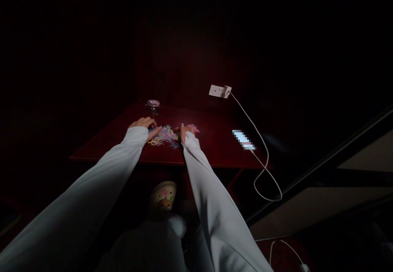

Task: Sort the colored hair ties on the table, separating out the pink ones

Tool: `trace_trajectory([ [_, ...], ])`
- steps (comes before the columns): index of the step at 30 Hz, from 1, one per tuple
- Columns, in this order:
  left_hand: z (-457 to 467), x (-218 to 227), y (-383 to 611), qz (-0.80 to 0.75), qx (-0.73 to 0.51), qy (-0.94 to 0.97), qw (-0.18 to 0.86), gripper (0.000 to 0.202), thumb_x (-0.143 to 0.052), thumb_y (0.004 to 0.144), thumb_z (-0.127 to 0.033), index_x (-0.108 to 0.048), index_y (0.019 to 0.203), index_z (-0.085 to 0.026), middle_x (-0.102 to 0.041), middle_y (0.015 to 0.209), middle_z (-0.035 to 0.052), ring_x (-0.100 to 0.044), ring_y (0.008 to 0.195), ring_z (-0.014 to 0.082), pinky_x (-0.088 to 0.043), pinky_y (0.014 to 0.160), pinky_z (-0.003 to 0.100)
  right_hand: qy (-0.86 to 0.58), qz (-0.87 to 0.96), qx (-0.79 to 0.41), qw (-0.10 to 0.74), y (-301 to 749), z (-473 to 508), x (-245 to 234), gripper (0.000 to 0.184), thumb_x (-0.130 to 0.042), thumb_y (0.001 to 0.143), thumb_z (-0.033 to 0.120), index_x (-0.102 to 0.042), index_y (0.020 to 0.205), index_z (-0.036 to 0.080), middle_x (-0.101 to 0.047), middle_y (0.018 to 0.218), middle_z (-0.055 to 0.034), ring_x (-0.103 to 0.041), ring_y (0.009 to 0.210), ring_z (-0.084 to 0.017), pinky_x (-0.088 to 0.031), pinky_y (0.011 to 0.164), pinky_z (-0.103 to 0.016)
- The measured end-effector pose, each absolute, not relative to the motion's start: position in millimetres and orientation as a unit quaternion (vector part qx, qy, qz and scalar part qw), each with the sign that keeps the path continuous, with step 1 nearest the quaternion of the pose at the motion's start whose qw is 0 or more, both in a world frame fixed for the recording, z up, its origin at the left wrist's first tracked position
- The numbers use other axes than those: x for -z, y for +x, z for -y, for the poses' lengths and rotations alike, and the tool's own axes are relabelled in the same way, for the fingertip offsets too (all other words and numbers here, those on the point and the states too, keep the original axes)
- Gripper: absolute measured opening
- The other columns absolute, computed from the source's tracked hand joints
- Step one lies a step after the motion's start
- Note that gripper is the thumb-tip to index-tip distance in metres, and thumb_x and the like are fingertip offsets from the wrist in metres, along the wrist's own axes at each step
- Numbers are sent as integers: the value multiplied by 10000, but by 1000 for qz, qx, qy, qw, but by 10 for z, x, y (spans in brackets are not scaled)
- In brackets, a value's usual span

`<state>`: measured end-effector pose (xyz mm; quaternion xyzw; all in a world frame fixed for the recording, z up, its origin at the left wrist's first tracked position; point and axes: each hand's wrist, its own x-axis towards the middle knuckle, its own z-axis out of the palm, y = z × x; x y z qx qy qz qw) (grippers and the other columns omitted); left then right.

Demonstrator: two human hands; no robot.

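Note:
A loose pile of thin multicoloured strands (166, 134), perhaps yarn or elastic bands, lies on the dark red table (107, 149). My left hand (143, 123) rests at the pile's left side, its thumb apart from the fingers and touching the strands. On the right side of the pile is my right hand (186, 130), with a finger stretched left towards the strands and the thumb raised. Just beyond that hand sits a smaller pink bundle (193, 128), partly hidden by it. I see nothing held in either hand, though some fingertips are hidden.
A round clear container (153, 104) with a pale lid stands at the back left. A lit phone (244, 139) lies at the right, its white cable (253, 123) running to a wall socket (215, 90) and looping past the table edge. A decorated clog (164, 194) shows below.

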<state>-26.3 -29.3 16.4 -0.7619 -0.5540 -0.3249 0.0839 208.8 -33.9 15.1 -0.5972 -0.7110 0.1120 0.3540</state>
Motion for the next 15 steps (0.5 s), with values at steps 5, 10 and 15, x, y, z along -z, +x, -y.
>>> trace_trajectory([
  [5, 287, -139, -269, 553, 344, -754, 79, 319, -491, 1069, -431, -767, 1064, -270, -770, 1204, 67, -671, 1104, 268, -510, 868, 350, -598, 693, -162, 369, 2105, 290, -190, 675, -214, 1192, 349, -876, 1090, 263, -860, 1134, -59, -687, 1267, -222, -398, 1279, -460],
  [10, 276, -117, -248, 522, 333, -782, 66, 364, -461, 1084, -403, -800, 1132, -281, -777, 1234, 54, -651, 1136, 266, -504, 947, 368, -595, 679, -182, 390, 2107, 277, -165, 689, -225, 1187, 380, -881, 1019, 254, -858, 1131, -50, -650, 1264, -237, -399, 1248, -453],
  [15, 299, -136, -251, 510, 329, -793, 61, 319, -546, 1055, -451, -818, 1152, -315, -782, 1246, 37, -639, 1143, 262, -490, 933, 363, -598, 674, -174, 397, 2116, 236, -126, 703, -229, 1187, 439, -883, 984, 280, -863, 1076, -26, -661, 1214, -226, -427, 1202, -426],
])
